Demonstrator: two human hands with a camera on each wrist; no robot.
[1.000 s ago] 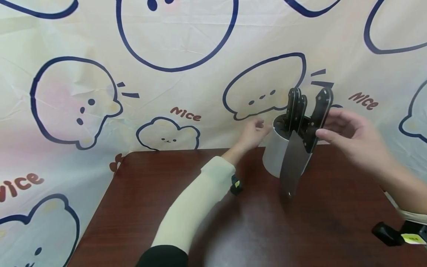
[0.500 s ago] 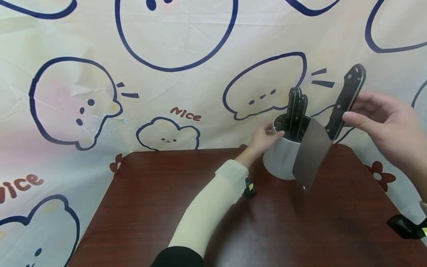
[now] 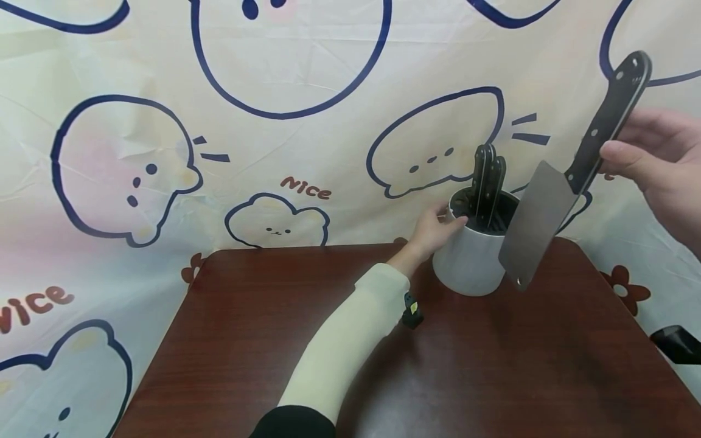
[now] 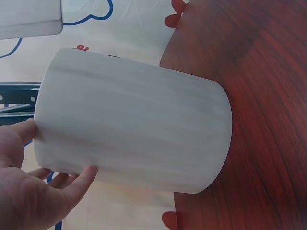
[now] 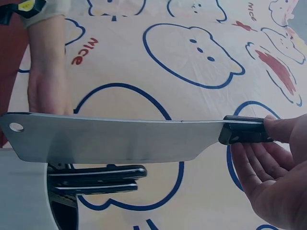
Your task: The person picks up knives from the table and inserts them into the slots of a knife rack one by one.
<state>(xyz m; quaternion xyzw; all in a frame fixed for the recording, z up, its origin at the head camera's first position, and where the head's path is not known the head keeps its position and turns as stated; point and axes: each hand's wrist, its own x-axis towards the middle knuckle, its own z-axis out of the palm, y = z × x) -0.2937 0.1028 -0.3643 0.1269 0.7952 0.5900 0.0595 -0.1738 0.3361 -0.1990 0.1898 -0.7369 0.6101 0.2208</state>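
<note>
A cleaver (image 3: pixel 533 225) with a broad grey blade and a black riveted handle hangs tilted in the air, blade down, just right of a white knife holder (image 3: pixel 468 264). My right hand (image 3: pixel 662 161) pinches its handle between thumb and fingers. With thumb and fingers, my left hand (image 3: pixel 435 234) holds the left side of the holder near its rim; the left wrist view shows the fingers partly behind the holder (image 4: pixel 134 120). Black-handled knives (image 3: pixel 486 179) stand in the holder, their blades hidden. In the right wrist view the cleaver (image 5: pixel 115 139) passes above the knife handles (image 5: pixel 100 179).
The holder stands near the far edge of a dark red-brown table (image 3: pixel 306 316). Behind it hangs a pale cloth (image 3: pixel 306 152) with cartoon outlines. A thin black cord (image 3: pixel 580 210) shows behind the cleaver.
My right hand has lifted the cleaver up and to the right, out of the holder. My left hand has moved right and taken hold of the holder.
</note>
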